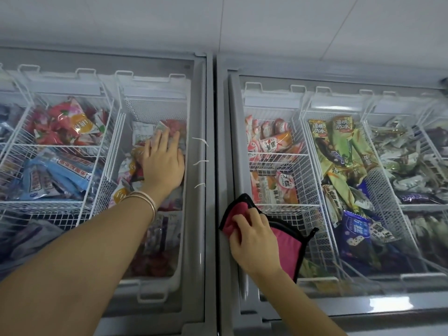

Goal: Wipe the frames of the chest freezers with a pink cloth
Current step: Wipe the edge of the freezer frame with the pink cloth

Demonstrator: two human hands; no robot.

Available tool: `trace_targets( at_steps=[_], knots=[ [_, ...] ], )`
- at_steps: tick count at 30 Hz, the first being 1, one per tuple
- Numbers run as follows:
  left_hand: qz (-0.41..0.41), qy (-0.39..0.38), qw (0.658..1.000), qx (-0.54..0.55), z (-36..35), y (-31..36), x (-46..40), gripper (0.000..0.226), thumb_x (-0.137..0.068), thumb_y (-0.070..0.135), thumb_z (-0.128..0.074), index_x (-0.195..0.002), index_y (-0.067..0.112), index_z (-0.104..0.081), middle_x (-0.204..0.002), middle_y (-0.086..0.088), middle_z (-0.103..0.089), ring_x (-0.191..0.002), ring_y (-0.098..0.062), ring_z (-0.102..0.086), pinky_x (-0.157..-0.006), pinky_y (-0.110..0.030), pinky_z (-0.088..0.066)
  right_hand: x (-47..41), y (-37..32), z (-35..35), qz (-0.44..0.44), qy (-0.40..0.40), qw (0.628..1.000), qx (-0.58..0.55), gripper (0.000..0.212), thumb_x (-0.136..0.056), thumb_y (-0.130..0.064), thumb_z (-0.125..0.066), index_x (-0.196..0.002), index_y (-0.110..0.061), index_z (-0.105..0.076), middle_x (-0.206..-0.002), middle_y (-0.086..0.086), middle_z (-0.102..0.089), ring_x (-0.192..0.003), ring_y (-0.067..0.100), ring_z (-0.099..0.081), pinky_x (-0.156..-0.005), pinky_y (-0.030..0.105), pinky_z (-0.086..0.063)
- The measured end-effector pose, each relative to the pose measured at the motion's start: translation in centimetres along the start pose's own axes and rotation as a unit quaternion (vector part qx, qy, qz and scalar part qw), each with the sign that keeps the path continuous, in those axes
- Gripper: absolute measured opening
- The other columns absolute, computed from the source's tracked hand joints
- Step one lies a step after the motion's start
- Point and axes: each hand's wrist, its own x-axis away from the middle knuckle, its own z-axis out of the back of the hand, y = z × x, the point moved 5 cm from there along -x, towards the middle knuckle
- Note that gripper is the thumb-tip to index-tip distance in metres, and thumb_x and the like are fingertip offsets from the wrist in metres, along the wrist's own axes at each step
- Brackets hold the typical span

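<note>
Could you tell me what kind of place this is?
Probably a shop's frozen section: two glass-topped chest freezers side by side, white wire baskets inside, packed with wrapped ice creams.

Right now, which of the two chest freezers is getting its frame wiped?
The right-hand freezer: the right hand presses the pink cloth on its left frame edge. The left hand just rests flat on the left-hand freezer.
</note>
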Motion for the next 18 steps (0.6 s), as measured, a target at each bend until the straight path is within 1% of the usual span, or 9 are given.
trace_targets(
  at_steps=[1,2,4,7,9,11,13,17,18],
  knots=[
    [-0.003,0.004,1.000,0.000,0.1,0.0,0.0,0.057,-0.093,0.032,-0.018,-0.145,0.015,-0.032,-0.153,-0.012,-0.030,-0.142,-0.027,-0.022,-0.117,-0.046,-0.013,-0.2,0.0,-0.4,-0.008,-0.005,1.000,0.019,0.015,-0.070,-0.016,-0.059,-0.084,-0.011,-0.060,-0.081,0.008,-0.055,-0.068,0.025,-0.050,-0.046,0.030,-0.048],
    [-0.006,0.008,1.000,0.000,0.2,0.1,0.0,0.057,-0.093,0.032,-0.017,-0.144,0.015,-0.033,-0.152,-0.013,-0.031,-0.142,-0.028,-0.023,-0.116,-0.047,-0.014,-0.5,0.0,-0.8,-0.012,-0.016,0.999,0.032,0.019,-0.065,-0.011,-0.064,-0.083,-0.011,-0.059,-0.079,0.009,-0.054,-0.065,0.025,-0.049,-0.043,0.030,-0.047],
    [-0.009,0.014,1.000,0.001,0.3,0.2,0.0,0.059,-0.092,0.034,-0.014,-0.144,0.014,-0.035,-0.151,-0.013,-0.032,-0.141,-0.029,-0.024,-0.116,-0.047,-0.014,-1.5,0.0,-1.2,-0.014,-0.026,0.999,0.037,0.026,-0.061,-0.006,-0.069,-0.084,-0.011,-0.058,-0.077,0.010,-0.054,-0.062,0.025,-0.050,-0.041,0.028,-0.046],
    [-0.004,0.010,1.000,0.011,0.3,0.2,-0.2,0.059,-0.092,0.034,-0.013,-0.144,0.015,-0.034,-0.153,-0.011,-0.029,-0.142,-0.028,-0.023,-0.116,-0.048,-0.016,-4.9,0.1,-1.4,-0.025,-0.030,0.999,0.011,0.028,-0.064,0.002,-0.068,-0.089,-0.008,-0.058,-0.079,0.014,-0.056,-0.053,0.027,-0.051,-0.037,0.028,-0.038],
    [-0.002,0.001,1.000,0.010,0.2,0.2,-0.3,0.059,-0.093,0.034,-0.013,-0.145,0.016,-0.032,-0.154,-0.010,-0.028,-0.142,-0.027,-0.021,-0.114,-0.051,-0.019,-8.4,0.2,-1.3,-0.039,-0.030,0.999,-0.006,0.027,-0.071,0.004,-0.062,-0.095,-0.005,-0.057,-0.085,0.019,-0.057,-0.049,0.028,-0.048,-0.040,0.028,-0.034],
    [0.005,-0.006,1.000,0.007,0.0,0.1,-0.5,0.057,-0.093,0.034,-0.014,-0.143,0.015,-0.034,-0.153,-0.010,-0.029,-0.142,-0.026,-0.023,-0.113,-0.052,-0.021,-12.2,0.3,-1.2,-0.048,-0.036,0.998,-0.017,0.026,-0.079,0.001,-0.053,-0.104,-0.006,-0.055,-0.093,0.021,-0.056,-0.053,0.028,-0.043,-0.047,0.031,-0.034],
    [0.014,-0.006,1.000,0.009,-0.2,-0.2,-0.8,0.055,-0.094,0.033,-0.019,-0.142,0.013,-0.038,-0.151,-0.011,-0.034,-0.140,-0.027,-0.027,-0.112,-0.052,-0.022,-16.1,0.5,-1.3,-0.053,-0.039,0.998,-0.021,0.026,-0.084,-0.002,-0.048,-0.109,-0.008,-0.051,-0.097,0.021,-0.054,-0.058,0.029,-0.043,-0.052,0.034,-0.034],
    [0.018,0.001,1.000,0.024,-0.1,0.0,-0.5,0.054,-0.093,0.032,-0.023,-0.141,0.013,-0.039,-0.149,-0.013,-0.038,-0.138,-0.029,-0.030,-0.112,-0.052,-0.024,-22.7,0.9,-0.9,-0.045,-0.030,0.999,-0.008,0.026,-0.085,-0.002,-0.045,-0.110,-0.007,-0.050,-0.096,0.022,-0.056,-0.071,0.032,-0.048,-0.058,0.035,-0.035],
    [0.024,0.002,0.999,0.024,-0.1,0.0,-0.6,0.054,-0.093,0.032,-0.024,-0.141,0.014,-0.039,-0.149,-0.013,-0.038,-0.138,-0.028,-0.030,-0.112,-0.051,-0.023,-24.5,1.1,-1.1,-0.038,-0.029,0.999,-0.005,0.025,-0.084,-0.002,-0.045,-0.108,-0.007,-0.050,-0.096,0.022,-0.057,-0.074,0.034,-0.052,-0.059,0.036,-0.036]
  ],
)
